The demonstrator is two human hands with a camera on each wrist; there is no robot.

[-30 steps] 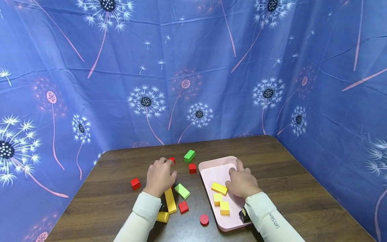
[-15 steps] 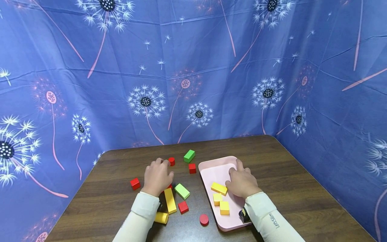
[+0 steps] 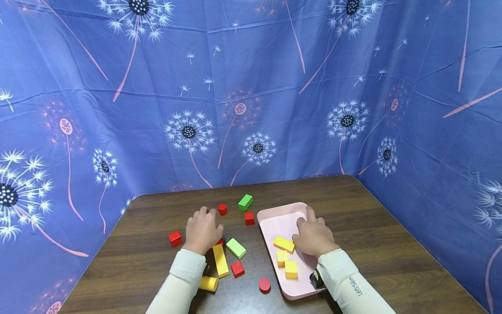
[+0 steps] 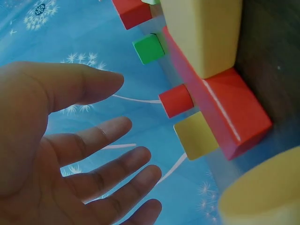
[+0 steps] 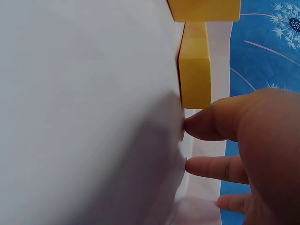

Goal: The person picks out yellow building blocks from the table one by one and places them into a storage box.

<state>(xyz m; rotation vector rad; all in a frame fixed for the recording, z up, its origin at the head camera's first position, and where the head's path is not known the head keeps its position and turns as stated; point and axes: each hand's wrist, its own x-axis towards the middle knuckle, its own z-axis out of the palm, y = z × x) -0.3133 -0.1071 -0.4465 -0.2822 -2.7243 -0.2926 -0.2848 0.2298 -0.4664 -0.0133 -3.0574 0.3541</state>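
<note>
My left hand (image 3: 203, 231) hovers over the left part of the table with its fingers spread and nothing in them. Just beyond its fingertips stands a red cylinder (image 3: 222, 209). A small yellow block (image 4: 196, 136) faces the palm in the left wrist view; the hand hides it from the head view. Close under the wrist lie a long red block (image 4: 234, 112), a long yellow block (image 3: 221, 261) and a yellow cylinder (image 3: 209, 283). My right hand (image 3: 313, 235) rests in the pink tray (image 3: 282, 222), fingertips at its floor, thumb beside a yellow block (image 5: 195, 79).
Two yellow cubes, one nearer (image 3: 291, 270), sit in the tray. Around the table are red cubes (image 3: 175, 238), a light green block (image 3: 236, 248), a green block (image 3: 245, 203) and a red disc (image 3: 264, 285). A blue patterned cloth (image 3: 251, 96) hangs behind the table.
My left hand has drawn slightly left, away from the red cylinder, which now shows whole. The right hand and the tray have stayed in place.
</note>
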